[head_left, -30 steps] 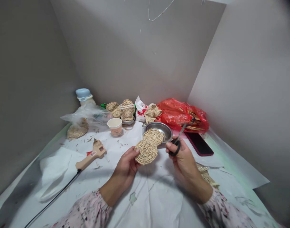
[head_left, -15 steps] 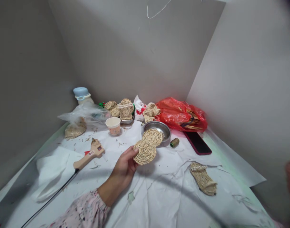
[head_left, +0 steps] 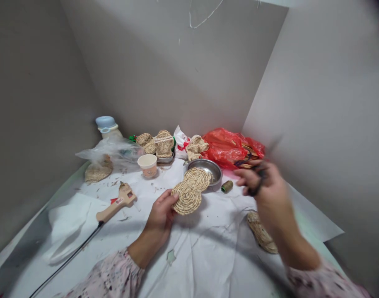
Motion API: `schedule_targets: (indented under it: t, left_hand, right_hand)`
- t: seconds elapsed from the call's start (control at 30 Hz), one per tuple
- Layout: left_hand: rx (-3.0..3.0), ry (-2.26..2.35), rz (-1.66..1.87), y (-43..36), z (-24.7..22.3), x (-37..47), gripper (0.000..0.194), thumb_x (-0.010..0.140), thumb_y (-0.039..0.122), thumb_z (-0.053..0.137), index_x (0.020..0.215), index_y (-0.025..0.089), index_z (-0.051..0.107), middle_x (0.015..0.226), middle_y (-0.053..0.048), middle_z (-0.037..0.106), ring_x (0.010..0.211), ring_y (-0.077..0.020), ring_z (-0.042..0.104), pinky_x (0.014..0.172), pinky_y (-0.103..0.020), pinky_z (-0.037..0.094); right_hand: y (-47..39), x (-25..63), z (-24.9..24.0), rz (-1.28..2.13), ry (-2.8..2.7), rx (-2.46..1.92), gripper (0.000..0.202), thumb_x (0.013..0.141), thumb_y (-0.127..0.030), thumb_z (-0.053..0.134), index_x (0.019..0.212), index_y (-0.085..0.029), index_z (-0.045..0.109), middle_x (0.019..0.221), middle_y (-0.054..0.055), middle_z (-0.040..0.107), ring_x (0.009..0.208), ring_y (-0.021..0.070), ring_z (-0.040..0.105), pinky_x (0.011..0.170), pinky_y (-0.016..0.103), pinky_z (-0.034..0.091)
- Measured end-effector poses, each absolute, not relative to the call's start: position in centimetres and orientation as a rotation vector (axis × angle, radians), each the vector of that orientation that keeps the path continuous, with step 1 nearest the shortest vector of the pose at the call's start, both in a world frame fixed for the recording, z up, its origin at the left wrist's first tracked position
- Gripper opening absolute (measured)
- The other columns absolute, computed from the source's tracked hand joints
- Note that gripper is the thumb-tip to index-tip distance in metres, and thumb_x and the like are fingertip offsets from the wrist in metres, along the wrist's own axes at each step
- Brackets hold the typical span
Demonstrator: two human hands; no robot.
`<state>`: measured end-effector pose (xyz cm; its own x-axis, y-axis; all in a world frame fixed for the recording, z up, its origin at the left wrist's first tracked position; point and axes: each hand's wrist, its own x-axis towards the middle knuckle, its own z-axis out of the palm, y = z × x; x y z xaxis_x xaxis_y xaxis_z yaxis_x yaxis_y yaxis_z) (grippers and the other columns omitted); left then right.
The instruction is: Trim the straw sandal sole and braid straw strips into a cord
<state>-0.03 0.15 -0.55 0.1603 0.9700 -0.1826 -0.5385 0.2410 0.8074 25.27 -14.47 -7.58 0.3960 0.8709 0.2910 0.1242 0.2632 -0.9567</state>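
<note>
I'm holding a pale, figure-eight coiled-straw piece (head_left: 189, 196) in the left hand (head_left: 160, 213), thumb on top, pinching the left edge of its near lobe. Its long axis is running away from me and slightly right, far lobe overlapping the shiny metal bowl (head_left: 214, 167) in view; can't tell if they're touching. The right hand (head_left: 274, 198) is sitting well off to the piece's right, fingers curling partly closed around black-handled scissors (head_left: 258, 182), and blurring. Blades are pointing up and right, away from the piece; can't tell how far they're opening. Left is clearly the nearer hand. The piece's right edge is facing the scissors side, with a small olive thread spool (head_left: 227, 186) lying between, just beside the bowl. On the table (head_left: 208, 256), white covering is stretching from the piece's near edge toward me, giving the most room. Tighter spots: a brown woven piece (head_left: 260, 234) is lying beside the right forearm, a crinkled red plastic bag (head_left: 222, 147) is bulging beyond the bowl, and a beige glue gun (head_left: 117, 205) is resting left of the left hand.
</note>
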Motion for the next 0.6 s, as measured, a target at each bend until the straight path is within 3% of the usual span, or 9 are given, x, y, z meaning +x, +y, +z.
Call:
schedule_targets:
  t: [0.17,0.37,0.6]
  left_hand:
    - [0.701,0.863,1.223,0.2,-0.8,0.0,0.023,0.066,0.024,0.076,0.082,0.013,0.064,0.076,-0.002,0.065,0.066,-0.0126,0.057,0.060,-0.022,0.047]
    - [0.772,0.904,1.225,0.0,-0.9,-0.2,0.026,0.066,0.028,0.075,0.084,0.014,0.063,0.079,-0.002,0.062,0.067,-0.0128,0.055,0.060,-0.022,0.044]
    - [0.956,0.941,1.235,0.2,-1.7,-0.4,0.025,0.070,0.032,0.072,0.086,0.016,0.063,0.073,0.000,0.058,0.065,-0.0128,0.051,0.058,-0.023,0.040]
  right_hand:
    - [-1.1,17.9,1.1,0.771,-1.121,-1.209,0.057,0.061,-0.044,0.077,0.108,-0.022,0.053,0.080,0.002,0.066,0.073,0.0195,0.064,0.064,0.031,0.051]
    - [0.1,17.5,-0.7,0.933,-1.166,-1.246,0.044,0.069,-0.030,0.073,0.105,-0.022,0.048,0.070,-0.004,0.060,0.062,0.0131,0.056,0.057,0.025,0.044]
    - [0.2,17.8,-0.6,1.023,-1.047,-1.121,0.041,0.068,-0.029,0.071,0.101,-0.020,0.048,0.066,-0.005,0.059,0.054,0.0101,0.051,0.052,0.023,0.041]
